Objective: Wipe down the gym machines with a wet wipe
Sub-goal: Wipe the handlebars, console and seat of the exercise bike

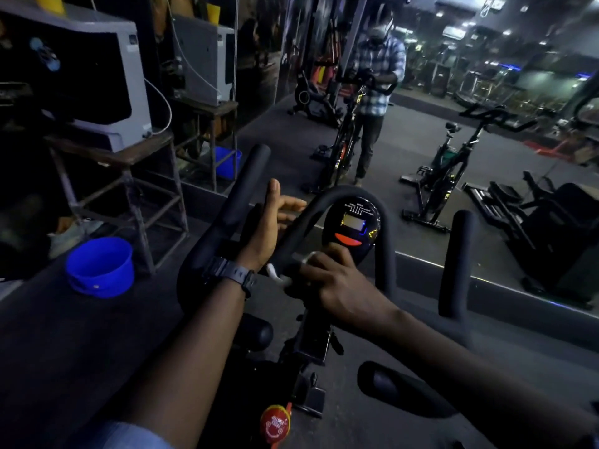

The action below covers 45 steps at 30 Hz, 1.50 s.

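I stand over a black exercise bike whose curved handlebar (340, 192) loops around a small console (353, 226) with a grey screen and a red button. My right hand (334, 280) is closed around a white wet wipe (275, 273), pressed against the lower left part of the loop bar. My left hand (269, 222), with a dark watch on the wrist, hovers behind that bar with its fingers spread and nothing in it. A red knob (275, 424) sits low on the frame.
A wall mirror ahead reflects a person in a checked shirt (377, 79) and other bikes (450, 170). A blue bucket (100, 265) stands on the floor at left, beside a metal stand (129, 186) that carries a grey box.
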Motion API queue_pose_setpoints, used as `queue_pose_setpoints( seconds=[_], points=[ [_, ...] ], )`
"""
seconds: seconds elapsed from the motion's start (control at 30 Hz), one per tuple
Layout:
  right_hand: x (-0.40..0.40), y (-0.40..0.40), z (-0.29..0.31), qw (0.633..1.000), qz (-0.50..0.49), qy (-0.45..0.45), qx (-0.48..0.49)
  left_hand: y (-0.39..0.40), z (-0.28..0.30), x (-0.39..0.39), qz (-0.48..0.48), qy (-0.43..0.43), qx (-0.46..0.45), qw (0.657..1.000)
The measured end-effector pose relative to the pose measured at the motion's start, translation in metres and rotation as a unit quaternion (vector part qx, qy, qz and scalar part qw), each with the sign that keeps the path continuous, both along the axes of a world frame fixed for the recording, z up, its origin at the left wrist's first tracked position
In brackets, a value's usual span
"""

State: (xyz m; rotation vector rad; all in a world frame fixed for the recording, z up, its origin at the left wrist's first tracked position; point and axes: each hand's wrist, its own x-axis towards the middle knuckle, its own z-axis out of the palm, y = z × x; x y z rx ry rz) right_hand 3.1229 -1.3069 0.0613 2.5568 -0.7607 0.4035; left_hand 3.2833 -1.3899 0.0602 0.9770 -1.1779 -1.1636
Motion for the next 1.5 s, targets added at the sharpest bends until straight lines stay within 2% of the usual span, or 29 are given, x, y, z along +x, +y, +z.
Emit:
queue_pose_setpoints(
  seconds=[0.07,0.13,0.2,0.3,0.37,0.43,0.5,0.57,0.67,0.7,0.77,0.83,0.9,0.97,1.03,1.13,1.2,1.3,1.37,1.43,1.5],
  points=[
    [-0.035,0.010,0.000,1.000,-0.007,0.001,0.006,0.001,-0.003,-0.001,0.010,-0.031,-0.035,0.999],
    [-0.051,0.017,0.002,0.999,-0.033,0.006,0.014,0.002,-0.007,-0.004,0.036,-0.103,-0.099,0.989],
    [-0.037,0.015,0.005,0.997,-0.064,-0.025,0.037,0.008,-0.005,-0.010,0.051,-0.167,-0.173,0.969],
    [-0.003,0.005,0.011,0.986,-0.106,-0.095,0.086,0.015,-0.002,-0.017,0.044,-0.215,-0.252,0.943],
    [-0.013,0.009,0.007,0.988,-0.090,-0.075,0.100,0.017,-0.003,-0.018,0.042,-0.259,-0.277,0.924],
    [-0.046,0.024,0.000,0.990,-0.049,-0.037,0.129,0.020,-0.004,-0.020,0.036,-0.282,-0.284,0.916],
    [-0.077,0.037,-0.004,0.984,-0.059,-0.052,0.157,0.023,-0.005,-0.020,0.039,-0.287,-0.285,0.914],
    [-0.083,0.039,-0.003,0.966,-0.111,-0.137,0.189,0.024,-0.005,-0.020,0.040,-0.289,-0.280,0.914],
    [-0.046,0.038,0.004,0.925,-0.160,-0.242,0.245,0.025,-0.003,-0.022,0.034,-0.274,-0.275,0.921],
    [-0.032,0.038,0.006,0.922,-0.166,-0.237,0.257,0.025,-0.003,-0.022,0.034,-0.269,-0.272,0.923],
    [-0.018,0.041,0.007,0.926,-0.163,-0.171,0.296,0.026,-0.003,-0.022,0.032,-0.273,-0.269,0.923],
    [-0.026,0.043,0.005,0.908,-0.157,-0.109,0.373,0.028,-0.002,-0.022,0.034,-0.274,-0.265,0.924],
    [-0.036,0.038,0.008,0.894,-0.170,-0.105,0.401,0.031,-0.002,-0.023,0.040,-0.278,-0.261,0.923],
    [-0.032,0.031,0.005,0.889,-0.214,-0.108,0.390,0.032,-0.003,-0.024,0.044,-0.279,-0.260,0.923],
    [-0.007,0.035,0.000,0.895,-0.250,-0.067,0.363,0.033,-0.001,-0.025,0.044,-0.274,-0.265,0.923],
    [0.017,0.057,0.000,0.919,-0.157,0.001,0.360,0.035,-0.001,-0.025,0.039,-0.268,-0.263,0.926],
    [0.002,0.053,0.011,0.924,-0.149,0.005,0.352,0.036,-0.002,-0.026,0.035,-0.262,-0.256,0.930],
    [-0.025,0.035,0.028,0.956,-0.159,-0.090,0.230,0.035,-0.004,-0.027,0.032,-0.265,-0.257,0.929],
    [-0.035,0.036,0.029,0.962,-0.142,-0.113,0.205,0.033,-0.007,-0.026,0.037,-0.264,-0.254,0.930],
    [-0.054,0.045,0.020,0.957,-0.158,-0.134,0.204,0.032,-0.008,-0.026,0.030,-0.260,-0.253,0.931],
    [-0.077,0.049,0.013,0.942,-0.186,-0.199,0.193,0.033,-0.010,-0.025,0.031,-0.255,-0.247,0.934]
  ],
)
